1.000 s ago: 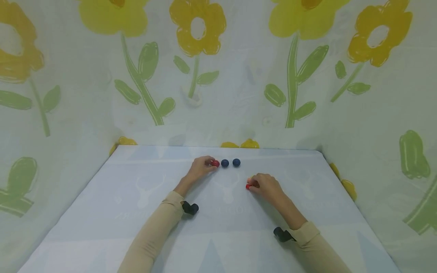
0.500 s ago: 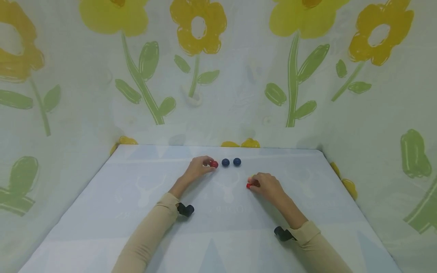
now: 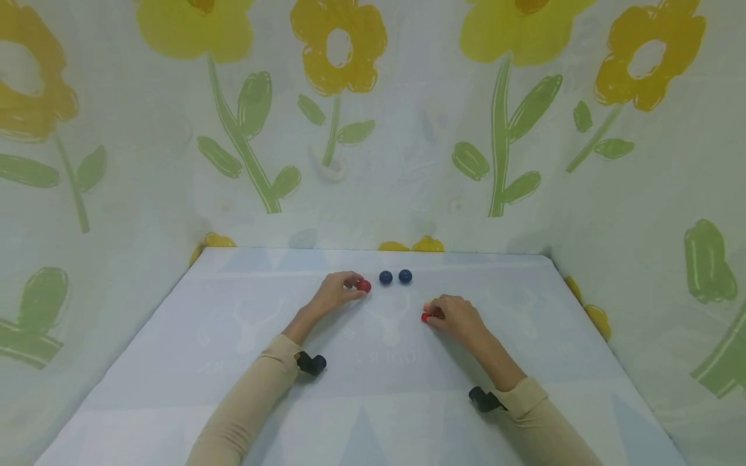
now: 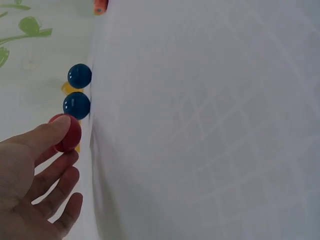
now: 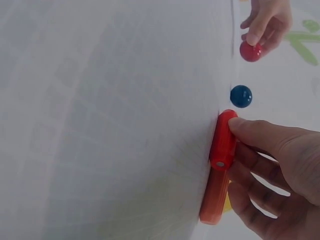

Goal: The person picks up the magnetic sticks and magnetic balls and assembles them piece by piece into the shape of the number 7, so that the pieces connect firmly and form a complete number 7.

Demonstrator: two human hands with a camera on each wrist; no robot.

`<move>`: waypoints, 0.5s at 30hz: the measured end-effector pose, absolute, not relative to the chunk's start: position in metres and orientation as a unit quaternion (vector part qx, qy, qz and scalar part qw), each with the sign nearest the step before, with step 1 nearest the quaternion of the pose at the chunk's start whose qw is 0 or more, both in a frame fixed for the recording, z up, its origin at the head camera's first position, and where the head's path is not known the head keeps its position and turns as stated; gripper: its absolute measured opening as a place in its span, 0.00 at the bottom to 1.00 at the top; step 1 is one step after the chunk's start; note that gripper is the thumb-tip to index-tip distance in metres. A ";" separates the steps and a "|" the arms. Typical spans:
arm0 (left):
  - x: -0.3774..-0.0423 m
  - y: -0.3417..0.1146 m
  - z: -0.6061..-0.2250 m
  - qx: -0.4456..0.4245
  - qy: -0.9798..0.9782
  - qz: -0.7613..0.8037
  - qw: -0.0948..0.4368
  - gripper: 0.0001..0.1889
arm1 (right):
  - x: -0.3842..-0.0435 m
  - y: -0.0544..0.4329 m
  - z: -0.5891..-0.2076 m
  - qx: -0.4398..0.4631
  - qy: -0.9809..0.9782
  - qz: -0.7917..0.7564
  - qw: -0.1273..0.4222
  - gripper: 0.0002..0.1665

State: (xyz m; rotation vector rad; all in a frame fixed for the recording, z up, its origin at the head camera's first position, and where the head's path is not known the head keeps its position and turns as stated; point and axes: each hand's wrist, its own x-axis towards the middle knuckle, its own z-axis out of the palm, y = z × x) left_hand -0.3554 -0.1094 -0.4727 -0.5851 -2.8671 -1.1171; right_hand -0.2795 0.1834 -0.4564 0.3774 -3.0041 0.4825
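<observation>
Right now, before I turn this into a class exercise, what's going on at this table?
A person's left hand pinches a red ball, just left of two dark blue balls side by side on the table. The right hand pinches a red cylinder, with an orange cylinder close beside it. Whether the red ball is lifted is hard to tell.

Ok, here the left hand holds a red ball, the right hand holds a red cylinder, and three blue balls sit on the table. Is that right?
Not quite: the head view shows two blue balls on the table, not three. The rest stands: the left hand holds a red ball and the right hand a red cylinder.
</observation>
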 end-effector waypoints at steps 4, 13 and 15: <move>-0.355 -0.111 -0.473 -0.194 -0.915 -0.353 0.003 0.19 | -0.279 0.184 -0.457 0.123 -0.978 0.162 0.040 0.08; -0.352 -0.113 -0.472 -0.212 -0.911 -0.353 -0.002 0.17 | -0.279 0.184 -0.456 0.124 -0.978 0.165 0.041 0.08; -0.351 -0.113 -0.471 -0.212 -0.911 -0.354 -0.006 0.18 | -0.279 0.184 -0.456 0.125 -0.977 0.166 0.041 0.08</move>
